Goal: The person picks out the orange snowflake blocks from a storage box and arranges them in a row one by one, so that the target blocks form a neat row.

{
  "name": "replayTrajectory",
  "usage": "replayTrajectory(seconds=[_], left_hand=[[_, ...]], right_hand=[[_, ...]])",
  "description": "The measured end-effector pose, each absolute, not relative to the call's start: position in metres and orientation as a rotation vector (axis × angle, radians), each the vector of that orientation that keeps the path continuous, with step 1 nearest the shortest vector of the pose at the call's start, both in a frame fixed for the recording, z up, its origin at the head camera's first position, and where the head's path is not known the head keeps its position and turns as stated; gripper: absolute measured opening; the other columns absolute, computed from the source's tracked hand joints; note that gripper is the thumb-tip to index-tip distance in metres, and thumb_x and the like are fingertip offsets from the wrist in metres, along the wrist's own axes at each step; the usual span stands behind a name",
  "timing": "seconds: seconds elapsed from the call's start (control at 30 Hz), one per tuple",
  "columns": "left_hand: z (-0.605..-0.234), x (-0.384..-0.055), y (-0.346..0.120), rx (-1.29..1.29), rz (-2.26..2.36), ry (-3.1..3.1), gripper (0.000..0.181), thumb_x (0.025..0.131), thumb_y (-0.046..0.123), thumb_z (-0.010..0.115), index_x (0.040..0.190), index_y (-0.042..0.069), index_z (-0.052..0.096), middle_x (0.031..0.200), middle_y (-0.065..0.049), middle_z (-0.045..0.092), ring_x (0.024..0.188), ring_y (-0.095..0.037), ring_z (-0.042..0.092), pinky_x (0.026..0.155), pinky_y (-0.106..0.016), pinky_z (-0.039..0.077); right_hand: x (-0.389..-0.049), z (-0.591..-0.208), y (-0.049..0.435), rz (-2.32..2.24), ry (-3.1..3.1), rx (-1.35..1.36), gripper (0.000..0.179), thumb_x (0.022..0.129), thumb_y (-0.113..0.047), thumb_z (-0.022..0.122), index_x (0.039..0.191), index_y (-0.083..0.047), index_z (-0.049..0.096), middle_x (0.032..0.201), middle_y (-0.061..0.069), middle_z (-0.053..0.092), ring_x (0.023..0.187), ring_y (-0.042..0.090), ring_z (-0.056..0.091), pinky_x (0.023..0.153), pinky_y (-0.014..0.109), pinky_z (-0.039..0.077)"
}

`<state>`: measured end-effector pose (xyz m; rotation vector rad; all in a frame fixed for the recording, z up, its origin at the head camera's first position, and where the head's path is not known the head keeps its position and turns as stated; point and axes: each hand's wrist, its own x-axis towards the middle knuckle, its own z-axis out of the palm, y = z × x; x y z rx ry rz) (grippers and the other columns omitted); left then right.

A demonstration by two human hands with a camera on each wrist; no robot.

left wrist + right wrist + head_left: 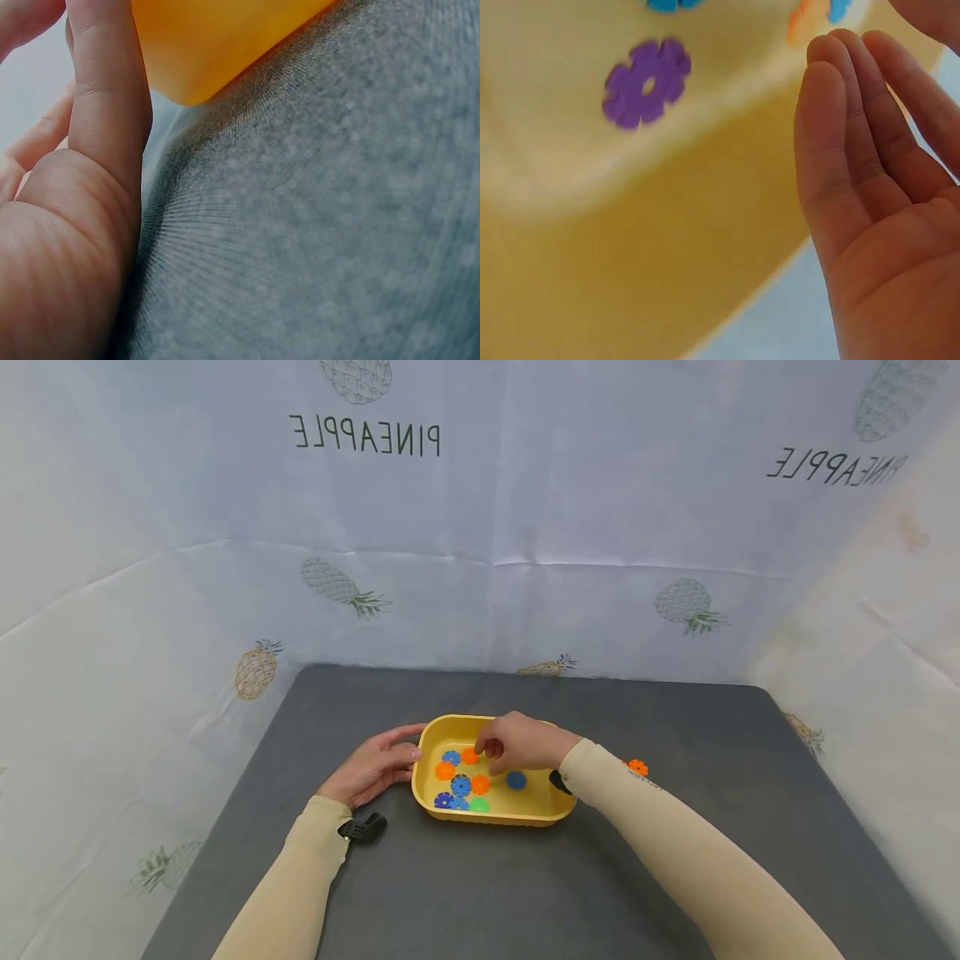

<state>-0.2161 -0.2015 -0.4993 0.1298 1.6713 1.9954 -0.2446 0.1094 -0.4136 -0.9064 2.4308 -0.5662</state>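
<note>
Yellow round-cornered tray (487, 817), notched orange and blue discs (461, 786) inside; left fingers (405, 732) straight, touching tray; right fingers (823, 127) relaxed, empty.

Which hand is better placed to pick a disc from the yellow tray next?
The right hand, probably: it is over the yellow tray, near an orange disc, thumb and fingers apart. The left hand touches the tray's left end, seemingly better placed to steady it.
</note>
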Motion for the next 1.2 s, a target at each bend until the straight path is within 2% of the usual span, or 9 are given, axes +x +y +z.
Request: replayTrajectory(seconds=[0.33, 0.7, 1.0, 1.2], left_hand=[[-0.499, -0.219, -0.195, 0.127, 1.985, 1.659, 0.069, 0.107, 0.015, 0.069, 0.168, 0.012, 0.037, 0.154, -0.02, 0.058, 0.11, -0.022, 0.076, 0.096, -0.036, 0.066], [-0.497, -0.219, -0.197, 0.105, 1.984, 1.666, 0.07, 0.105, 0.016, 0.072, 0.167, 0.013, 0.038, 0.144, -0.017, 0.066, 0.109, -0.022, 0.076, 0.095, -0.036, 0.066], [-0.5, -0.217, -0.2, 0.117, 1.989, 1.664, 0.071, 0.106, 0.017, 0.072, 0.168, 0.014, 0.038, 0.137, -0.014, 0.068, 0.105, -0.021, 0.076, 0.094, -0.036, 0.066], [-0.499, -0.216, -0.2, 0.108, 1.993, 1.674, 0.069, 0.105, 0.016, 0.072, 0.167, 0.014, 0.039, 0.14, -0.016, 0.068, 0.104, -0.02, 0.076, 0.093, -0.035, 0.066]], right_hand=[[-0.24, -0.431, 0.095, -0.52, 2.398, -0.926, 0.025, 0.093, -0.022, 0.087, 0.115, -0.015, 0.079, 0.102, -0.004, 0.073, 0.093, 0.013, 0.062, 0.091, 0.03, 0.056], [-0.238, -0.438, 0.091, -0.49, 2.422, -0.981, 0.022, 0.089, -0.024, 0.092, 0.104, -0.017, 0.077, 0.093, -0.004, 0.068, 0.086, 0.013, 0.057, 0.08, 0.027, 0.052], [-0.238, -0.441, 0.087, -0.444, 2.435, -0.969, 0.018, 0.092, -0.021, 0.089, 0.103, -0.018, 0.075, 0.095, -0.006, 0.067, 0.089, 0.013, 0.059, 0.085, 0.025, 0.054], [-0.239, -0.442, 0.085, -0.438, 2.432, -0.923, 0.017, 0.092, -0.02, 0.087, 0.102, -0.018, 0.073, 0.092, -0.005, 0.066, 0.082, 0.013, 0.058, 0.076, 0.024, 0.054]])
